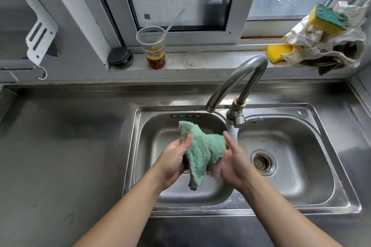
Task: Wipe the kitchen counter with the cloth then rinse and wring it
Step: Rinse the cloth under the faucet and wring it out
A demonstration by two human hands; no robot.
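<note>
Fluffy terry cloth [202, 150], brushed-steel sink [281, 209]

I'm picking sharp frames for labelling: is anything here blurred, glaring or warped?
Head view: the right hand is smeared by motion blur at its fingers, while the left hand and green cloth look sharp; daylight from the window puts soft glare on the steel counter; the wide-angle lens bows the sink rim and window frame.

What we can't make out around the cloth [202, 150]

Right hand [230, 162] fingertips blur under it, so we can't tell their grip; left hand [172, 160] fingers are tucked behind it.
</note>
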